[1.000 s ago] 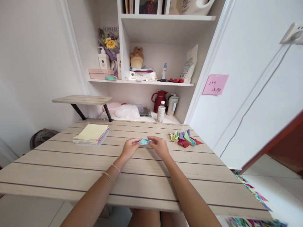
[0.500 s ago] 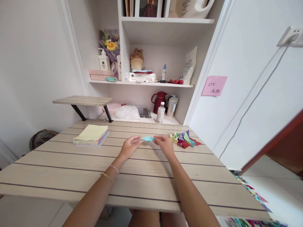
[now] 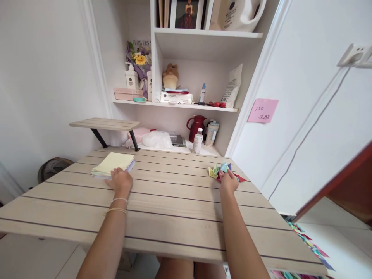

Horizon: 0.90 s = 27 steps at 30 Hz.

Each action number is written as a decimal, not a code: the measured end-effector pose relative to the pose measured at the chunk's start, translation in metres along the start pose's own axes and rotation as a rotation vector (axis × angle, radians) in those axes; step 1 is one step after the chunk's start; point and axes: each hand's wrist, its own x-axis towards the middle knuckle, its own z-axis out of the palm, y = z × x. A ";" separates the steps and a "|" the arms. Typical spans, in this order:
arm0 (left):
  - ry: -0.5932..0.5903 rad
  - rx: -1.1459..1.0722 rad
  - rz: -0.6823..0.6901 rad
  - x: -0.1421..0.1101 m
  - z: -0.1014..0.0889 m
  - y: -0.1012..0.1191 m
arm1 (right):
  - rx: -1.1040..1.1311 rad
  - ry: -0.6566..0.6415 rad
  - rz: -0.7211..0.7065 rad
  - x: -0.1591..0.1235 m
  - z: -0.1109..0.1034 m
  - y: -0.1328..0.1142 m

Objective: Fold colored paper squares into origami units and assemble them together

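My right hand (image 3: pixel 228 181) pinches a light blue folded-paper piece (image 3: pixel 224 167) at the right of the table, over a pile of folded-paper pieces (image 3: pixel 214 171) in yellow, green, purple and red. Part of that pile is hidden behind my fingers. On the left, my left hand (image 3: pixel 120 181) reaches to the near right edge of a stack of square paper sheets (image 3: pixel 112 162), pale yellow on top. Its fingers are somewhat apart and rest at the stack, with no sheet visibly lifted.
A small raised shelf (image 3: pixel 105 124) on black legs stands at the table's back left. Behind the table, a bottle (image 3: pixel 197 142), a red jug (image 3: pixel 197 128) and a tumbler (image 3: pixel 212 133) stand in the shelving. More colourful folded paper (image 3: pixel 308 241) lies beyond the table's right edge.
My right hand has carried the light blue piece from the middle to the pile on the right. My left hand has let go of it and moved left to the paper stack.
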 end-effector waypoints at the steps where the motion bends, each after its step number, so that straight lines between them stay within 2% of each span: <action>1: 0.025 0.028 0.007 0.001 0.000 -0.001 | 0.006 0.001 -0.007 -0.002 0.001 0.000; 9: 0.226 0.102 0.044 -0.003 -0.010 0.002 | -0.017 0.060 -0.121 -0.014 0.013 -0.009; 13: 0.257 0.034 0.016 -0.002 -0.015 0.000 | -0.099 0.022 -0.157 -0.022 0.018 -0.008; 16: 0.267 -0.075 -0.005 0.001 -0.023 0.002 | -0.197 -0.041 -0.248 -0.033 0.023 -0.008; 18: 0.305 -0.166 0.049 -0.002 -0.027 0.012 | -0.308 -0.172 -0.345 -0.046 0.026 -0.009; 20: 0.311 -0.261 0.148 -0.013 -0.026 0.028 | -0.474 -0.432 -0.464 -0.063 0.030 -0.009; 22: 0.177 -0.368 0.332 -0.030 -0.021 0.047 | -0.662 -0.786 -0.573 -0.083 0.033 -0.009; 24: -0.004 -0.502 0.527 -0.052 -0.012 0.065 | -0.810 -1.051 -0.704 -0.101 0.036 -0.008; 27: -0.301 -0.716 0.642 -0.081 0.000 0.084 | -0.959 -1.214 -0.879 -0.115 0.038 -0.006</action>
